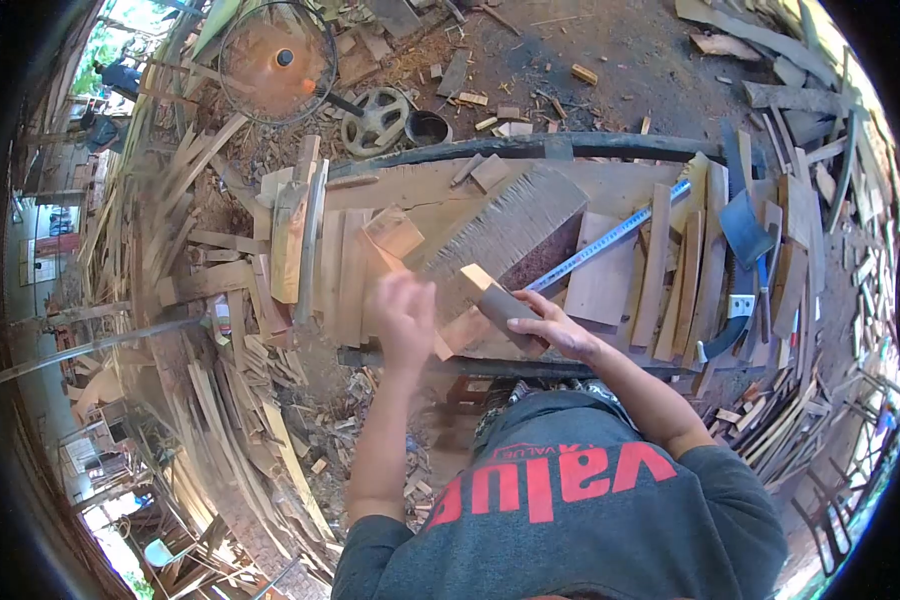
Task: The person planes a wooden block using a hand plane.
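My right hand point(560, 330) is wrapped around the near end of a wooden block point(508, 308), which has a dark grey side and a pale far end. The block slants over the workbench point(400, 195). To its left, my left hand point(405, 312) is raised and smeared by motion, so its fingers do not show clearly. Beneath that hand, in this view, lies a narrow orange-brown wood strip point(441, 345). Just beyond sits a short wood offcut point(395, 232). A white measuring rule point(610, 240) runs diagonally away from my right hand.
A rough grey board point(515, 225) lies across the bench's middle. Wood strips point(653, 270) line its right side, beside a saw with a dark handle point(732, 335). A round wire-guard fan point(278, 62) stands beyond the far left corner. Scrap wood point(210, 420) is heaped on the left.
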Available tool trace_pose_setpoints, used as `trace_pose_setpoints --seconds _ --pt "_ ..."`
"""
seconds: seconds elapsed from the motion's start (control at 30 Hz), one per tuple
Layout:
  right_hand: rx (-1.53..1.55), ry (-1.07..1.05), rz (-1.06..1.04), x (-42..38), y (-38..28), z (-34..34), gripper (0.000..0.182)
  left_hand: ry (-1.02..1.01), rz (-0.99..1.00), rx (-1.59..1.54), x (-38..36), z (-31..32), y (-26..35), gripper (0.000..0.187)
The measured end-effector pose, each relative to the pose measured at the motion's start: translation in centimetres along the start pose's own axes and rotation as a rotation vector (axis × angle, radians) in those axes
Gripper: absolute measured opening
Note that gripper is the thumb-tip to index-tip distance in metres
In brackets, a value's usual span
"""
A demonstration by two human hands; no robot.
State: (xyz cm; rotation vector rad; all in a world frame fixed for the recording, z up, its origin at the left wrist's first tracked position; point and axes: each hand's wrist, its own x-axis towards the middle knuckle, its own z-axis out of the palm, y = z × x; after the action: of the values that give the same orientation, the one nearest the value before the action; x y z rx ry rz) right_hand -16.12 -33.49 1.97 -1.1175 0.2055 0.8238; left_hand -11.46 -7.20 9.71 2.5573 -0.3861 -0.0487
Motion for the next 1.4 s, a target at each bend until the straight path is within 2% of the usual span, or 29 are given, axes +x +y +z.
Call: trace_pose_setpoints --seconds 0.07,0.1,0.17,0.2,0.27,0.33,0.4,0.43,0.47,0.53,0.57,0.63,0.67,0.73,0.77,0.83,0.9,0.93,1.0,1.07,1.1,1.13,1.17,1.2,1.23,1.27,1.3,1.33,1.4 --pt "-0.097 0.010 -0.012 -0.3 -0.1 -0.2 0.075 0.443 -0.137 0.442 2.1 0.4 0.8 0.068" --pt "-0.188 0.016 -0.021 -0.5 0.0 -0.3 0.076 0.443 -0.136 0.437 3.0 1.0 -0.3 0.068" --pt "-0.239 0.021 -0.041 -0.4 1.2 -0.1 0.077 0.154 -0.410 0.063 4.6 2.5 -3.4 0.077" --pt "-0.288 0.023 -0.065 0.0 2.3 -0.1 0.078 0.151 -0.410 0.061 5.6 3.0 -3.2 0.077" --pt "-0.295 0.030 -0.127 0.8 4.0 -0.3 0.080 0.003 -0.540 0.005 7.4 4.3 -2.1 0.078" --pt "-0.313 0.030 -0.101 0.0 2.1 0.0 0.081 0.067 -0.515 -0.003 7.4 4.3 -1.8 0.076" --pt "-0.294 0.033 -0.093 -0.3 2.3 -0.3 0.077 0.084 -0.460 -0.189 6.8 2.7 -1.7 0.072" --pt "-0.281 0.030 -0.084 -0.4 2.4 -0.6 0.073 -0.013 -0.603 -0.129 7.1 0.5 -0.6 0.067" --pt "-0.273 0.031 -0.095 -0.6 2.7 -0.9 0.073 -0.013 -0.594 -0.118 6.1 0.0 -2.3 0.067" --pt "0.187 0.045 0.020 -1.2 3.3 -1.7 0.062 0.136 -0.481 -0.316 3.0 -0.3 -6.4 0.064" --pt "0.190 0.042 0.014 -1.3 3.1 -2.0 0.062 0.137 -0.477 -0.310 2.4 -1.5 -5.7 0.064" --pt "0.332 0.064 -0.003 -1.7 2.0 -2.6 0.058 0.083 -0.398 -0.781 2.3 -4.5 -2.6 0.066" --pt "0.398 0.074 -0.011 -1.8 1.5 -3.1 0.056 0.089 -0.390 -0.783 2.4 -5.0 -1.9 0.066" --pt "0.353 0.057 -0.079 -1.3 0.0 -3.7 0.057 0.163 -0.261 -0.839 2.6 -5.4 -0.5 0.067" --pt "0.333 0.142 -0.187 -1.0 -0.6 -3.6 0.057 0.207 -0.183 -0.828 3.1 -5.3 0.3 0.066" --pt "0.265 0.296 -0.340 -1.3 -4.6 -1.5 0.062 0.193 -0.207 -0.805 3.3 -4.8 -0.2 0.065" --pt "0.043 0.280 -0.411 -2.4 -9.2 0.5 0.068 0.168 -0.237 -0.785 3.6 -4.0 -0.5 0.064" --pt "-0.084 0.370 -0.580 -2.2 -10.6 2.0 0.074 0.173 -0.223 -0.789 3.9 -3.5 -0.5 0.063" --pt "-0.340 0.413 -0.830 -1.5 -11.6 4.0 0.072 0.173 -0.206 -0.798 4.6 -2.6 -0.4 0.063" --pt "-0.499 0.347 -0.917 -1.5 -12.6 5.5 0.070 0.217 -0.170 -0.849 5.4 -1.6 -0.2 0.048" --pt "-0.496 0.356 -0.913 -0.9 -12.0 5.0 0.070 0.247 -0.111 -1.085 5.4 -1.3 0.2 0.046" --pt "-0.465 0.413 -0.916 0.6 -10.9 3.9 0.069 0.232 -0.113 -1.084 5.5 -1.5 0.4 0.046" --pt "-0.438 0.467 -0.920 2.2 -9.8 2.7 0.068 0.226 -0.141 -0.916 5.6 -2.0 0.5 0.049" --pt "-0.472 0.562 -0.786 3.5 -8.9 0.9 0.065 0.229 -0.165 -0.751 5.8 -2.3 0.4 0.052" --pt "-0.437 0.663 -0.691 4.8 -7.8 -1.2 0.062 0.237 -0.132 -0.764 5.4 -2.5 -0.3 0.056" --pt "-0.571 0.726 -0.479 5.1 -7.6 -3.4 0.062 0.230 -0.128 -0.767 5.1 -2.9 -0.5 0.056" --pt "-0.595 0.719 -0.398 4.6 -8.0 -4.5 0.062 0.208 -0.160 -0.764 5.1 -3.3 -0.4 0.056" --pt "-0.598 0.728 -0.404 4.2 -8.0 -4.8 0.062 0.188 -0.194 -0.762 5.2 -3.6 -0.3 0.057" --pt "-0.206 0.753 -0.433 2.2 -7.8 -4.3 0.063 0.142 -0.178 -0.758 4.9 -3.6 0.0 0.055"
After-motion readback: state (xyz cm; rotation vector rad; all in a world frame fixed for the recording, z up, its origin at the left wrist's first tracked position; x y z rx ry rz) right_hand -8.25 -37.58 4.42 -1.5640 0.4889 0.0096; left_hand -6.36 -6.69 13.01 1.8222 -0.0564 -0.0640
